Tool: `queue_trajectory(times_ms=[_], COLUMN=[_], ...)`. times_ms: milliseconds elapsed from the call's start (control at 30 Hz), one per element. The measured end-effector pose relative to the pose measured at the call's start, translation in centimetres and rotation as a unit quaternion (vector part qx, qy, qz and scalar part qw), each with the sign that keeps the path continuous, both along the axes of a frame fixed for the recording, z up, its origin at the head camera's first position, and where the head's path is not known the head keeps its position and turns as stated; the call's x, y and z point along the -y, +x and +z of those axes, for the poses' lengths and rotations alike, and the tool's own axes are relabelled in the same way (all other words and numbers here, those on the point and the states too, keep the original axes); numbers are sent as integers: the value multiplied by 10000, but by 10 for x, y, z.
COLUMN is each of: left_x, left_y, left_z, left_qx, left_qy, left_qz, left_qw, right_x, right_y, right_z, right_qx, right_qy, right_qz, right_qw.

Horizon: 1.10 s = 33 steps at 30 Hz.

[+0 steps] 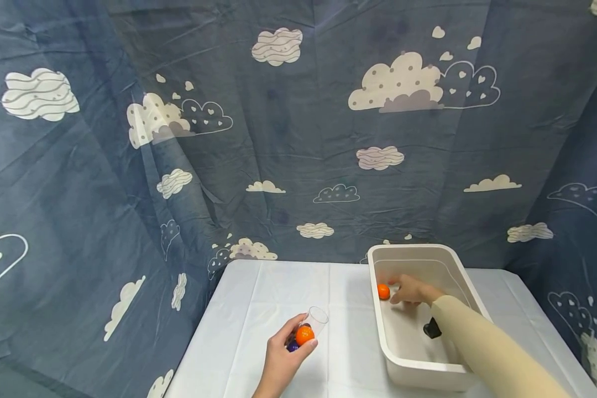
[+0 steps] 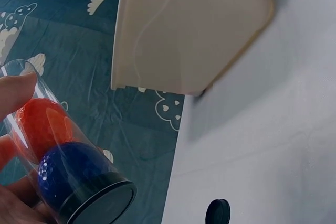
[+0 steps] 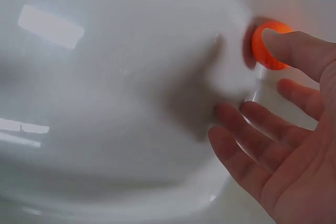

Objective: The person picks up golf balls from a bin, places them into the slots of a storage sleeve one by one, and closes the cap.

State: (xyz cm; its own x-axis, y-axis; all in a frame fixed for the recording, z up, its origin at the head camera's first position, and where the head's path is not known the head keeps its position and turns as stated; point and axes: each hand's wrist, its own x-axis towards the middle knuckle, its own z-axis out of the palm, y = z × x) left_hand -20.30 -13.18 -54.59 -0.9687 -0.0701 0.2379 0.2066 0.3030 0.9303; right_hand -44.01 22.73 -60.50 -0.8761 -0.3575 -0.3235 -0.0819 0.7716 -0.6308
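My left hand (image 1: 284, 354) grips a clear plastic tube (image 1: 319, 317) with a dark base. Inside it, an orange golf ball (image 2: 42, 127) rests above a dark blue golf ball (image 2: 71, 174). The tube's upper end, near my thumb, has no cap on it. My right hand (image 1: 412, 290) reaches down into a cream plastic bin (image 1: 393, 355), fingers spread and bent a little. Another orange golf ball (image 3: 271, 45) lies on the bin's floor against the left wall, and my right thumb overlaps it in the right wrist view.
The bin stands on the right side of a table with a white cloth (image 1: 239, 309). A small black cap (image 2: 218, 212) lies on the cloth in the left wrist view. Dark curtains (image 1: 298, 132) with cloud prints hang behind and at both sides.
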Motion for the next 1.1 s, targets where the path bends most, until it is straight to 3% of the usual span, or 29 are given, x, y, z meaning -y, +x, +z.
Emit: queue_trajectory(times_ms=[267,500,667,900,1100], left_x=[-1,9,10,10,11], left_y=[5,-6,-4,-2,-3], left_z=[9,-19,-20,-24,-22], left_qx=[1,15,55,155,118], left_qy=[227,285,357,334,377], left_qz=[-174,-217,-275,-184,-138], left_qw=[9996,9994,9990,9992,9991], right_x=[7,14,20,22,19], right_y=[7,11,17,16,9], right_z=[3,-1,-3,-13,-6], right_qx=[234,287,305,96,-8], right_qy=[-343,-508,-779,-417,-120], right_qz=[-332,-496,-323,-159,52], right_qw=[9986,9971,9960,9990,9999])
